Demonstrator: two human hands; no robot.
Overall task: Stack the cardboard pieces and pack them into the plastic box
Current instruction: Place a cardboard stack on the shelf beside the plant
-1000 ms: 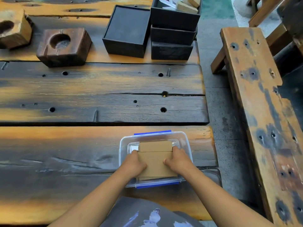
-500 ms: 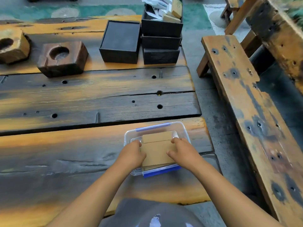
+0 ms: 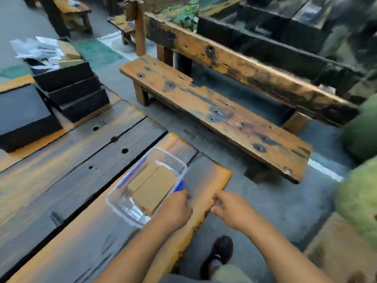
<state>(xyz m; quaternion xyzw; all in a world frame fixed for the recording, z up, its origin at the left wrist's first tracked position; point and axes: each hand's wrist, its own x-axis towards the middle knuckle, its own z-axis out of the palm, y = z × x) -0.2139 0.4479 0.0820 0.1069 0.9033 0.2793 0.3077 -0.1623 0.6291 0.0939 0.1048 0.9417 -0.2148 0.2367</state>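
A clear plastic box (image 3: 163, 153) with blue latches sits near the right end of the wooden table (image 3: 71, 180). Inside it lies a stack of brown cardboard pieces (image 3: 155, 186), flat and filling most of the box. My left hand (image 3: 175, 209) covers the box's near right corner, its fingers curled over the rim beside a blue latch. A short way to the right, my right hand (image 3: 230, 209) hovers at the table's edge, off the box, loosely curled and holding nothing. The view is blurred.
Stacked black boxes (image 3: 71, 88) with papers and cardboard on top stand at the far left, beside a flat black box (image 3: 22, 115). A worn wooden bench (image 3: 214, 113) runs across the gap to the right. My shoe (image 3: 222, 248) shows on the grey floor below the table edge.
Both hands have come off the cardboard stack, which stays in the box. The right hand moved right, past the box. The view swung sharply to the right.
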